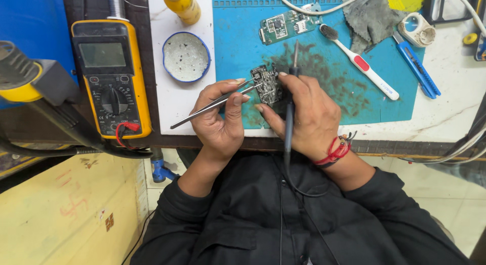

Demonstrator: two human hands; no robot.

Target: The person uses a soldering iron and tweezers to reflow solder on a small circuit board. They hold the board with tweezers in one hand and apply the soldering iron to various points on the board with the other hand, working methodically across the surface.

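Left hand point(218, 118) pinching tweezers point(215, 104), tips meeting small circuit board point(267, 84) from its left; right hand point(309, 115) gripping soldering iron point(290, 113), long axis pointing toward mat's point(324, 93) far edge.

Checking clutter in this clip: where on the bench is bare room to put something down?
Free: white strip between the multimeter and blue mat, below the round tin; white corner right of the blue cutter. Crowded: mat's top edge and around both hands.

yellow multimeter point(111, 77), toothbrush point(360, 62), 2nd green PCB point(283, 26), grey cloth point(372, 18)
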